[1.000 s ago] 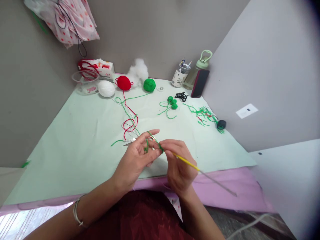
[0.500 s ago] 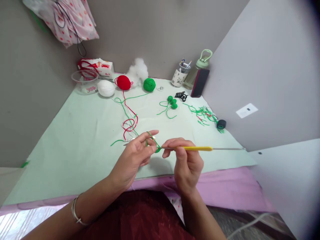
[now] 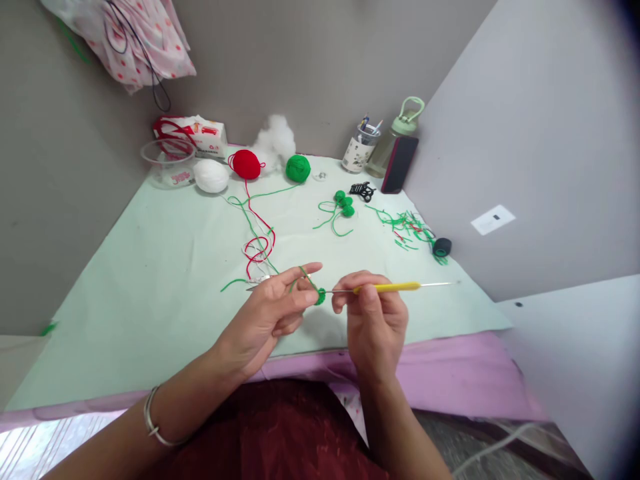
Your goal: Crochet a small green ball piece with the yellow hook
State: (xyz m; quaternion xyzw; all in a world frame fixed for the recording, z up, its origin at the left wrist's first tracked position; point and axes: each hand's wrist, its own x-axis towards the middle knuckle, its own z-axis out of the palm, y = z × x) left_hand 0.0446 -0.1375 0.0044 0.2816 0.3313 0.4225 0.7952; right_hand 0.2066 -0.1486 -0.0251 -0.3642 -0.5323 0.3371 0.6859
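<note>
Gripping the yellow-handled hook point(image 3: 400, 287) between thumb and fingers, the right hand point(image 3: 377, 320) is bringing its thin shaft against a small green piece point(image 3: 321, 298). The left hand point(image 3: 270, 301) is pinching that piece, green yarn point(image 3: 309, 278) running over its index finger. Beyond, red point(image 3: 246, 164), white point(image 3: 211, 176) and green balls point(image 3: 299, 169) are resting along the table's point(image 3: 175, 253) back.

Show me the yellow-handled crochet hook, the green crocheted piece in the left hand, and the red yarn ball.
Yellow-handled crochet hook point(image 3: 397, 287): head view, its yellow grip.
Green crocheted piece point(image 3: 321, 297): head view, its exposed edge.
Red yarn ball point(image 3: 247, 165): head view, its front.
</note>
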